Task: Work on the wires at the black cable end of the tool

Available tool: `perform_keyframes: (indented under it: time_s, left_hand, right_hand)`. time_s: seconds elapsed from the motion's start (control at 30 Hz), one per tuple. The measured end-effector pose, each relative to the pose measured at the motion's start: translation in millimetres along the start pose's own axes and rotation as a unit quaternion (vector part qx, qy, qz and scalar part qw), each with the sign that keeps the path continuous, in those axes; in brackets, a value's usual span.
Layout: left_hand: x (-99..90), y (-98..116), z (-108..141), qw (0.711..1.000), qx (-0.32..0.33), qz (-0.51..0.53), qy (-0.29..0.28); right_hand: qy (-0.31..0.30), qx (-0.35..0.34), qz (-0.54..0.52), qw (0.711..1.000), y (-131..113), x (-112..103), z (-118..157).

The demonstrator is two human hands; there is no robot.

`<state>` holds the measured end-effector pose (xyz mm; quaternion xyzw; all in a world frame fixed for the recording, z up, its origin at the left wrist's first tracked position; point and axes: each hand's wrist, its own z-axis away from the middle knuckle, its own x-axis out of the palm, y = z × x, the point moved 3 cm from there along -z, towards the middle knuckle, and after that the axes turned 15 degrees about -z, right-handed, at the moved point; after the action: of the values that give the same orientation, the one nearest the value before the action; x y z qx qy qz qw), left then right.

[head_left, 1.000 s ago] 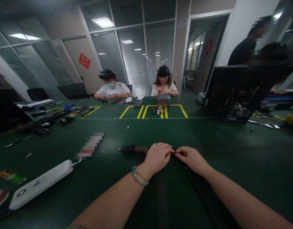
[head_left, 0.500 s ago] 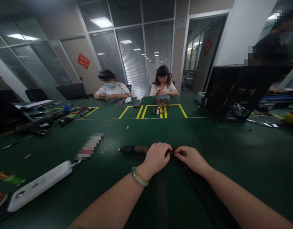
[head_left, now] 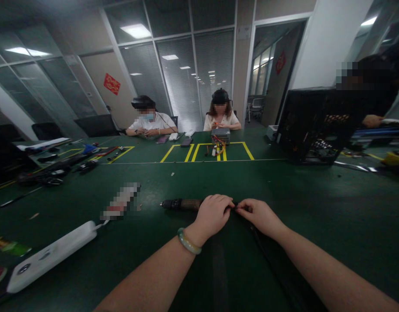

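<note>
A dark electric screwdriver lies across the green table, its bit end pointing left. My left hand, with a bangle on the wrist, is closed over its rear part and hides much of it. At the tool's right end my right hand pinches the end of a black cable, its fingertips close to my left fingers. The cable drops from there toward the table's near edge. Whether the cable's plug sits in the tool is hidden by my fingers.
A white power strip lies to the left, near a green-and-gold bottle. Tools and cables are spread at the far left. A black computer case stands at the right. Two people sit opposite, by a power supply; another person is at the right.
Both hands keep nearly the same place on the tool and cable. The view shifts slightly. At the far right, the other person has leaned lower, and a hand shows beside the computer case.
</note>
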<state>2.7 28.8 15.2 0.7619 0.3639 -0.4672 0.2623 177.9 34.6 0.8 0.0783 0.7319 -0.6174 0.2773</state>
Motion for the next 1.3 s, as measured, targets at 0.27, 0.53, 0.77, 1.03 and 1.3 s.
perform_keyframes:
  time_s: [0.27,0.53,0.77,1.03,1.3]
  left_hand:
    - [-0.8,0.9,0.2,1.0,-0.007,0.004,0.005]
    - [-0.1,0.7,0.6,1.0,-0.019,0.006,0.006]
    - [-2.7,1.2,0.3,1.0,-0.013,-0.001,-0.006]
    - [-2.6,1.5,-0.6,1.0,-0.008,-0.004,-0.011]
    - [-3.7,1.7,-0.3,1.0,-0.01,-0.003,-0.01]
  right_hand:
    - [-0.001,0.001,-0.001,1.0,-0.3,0.1,1.5]
    - [-0.005,0.004,0.0,1.0,-0.3,-1.5,1.3]
    - [-0.007,0.012,0.001,1.0,-2.2,-1.4,2.2]
    - [-0.002,0.005,0.003,1.0,-2.5,-0.4,1.3]
    - [-0.002,0.006,0.0,1.0,-4.3,-1.3,1.9]
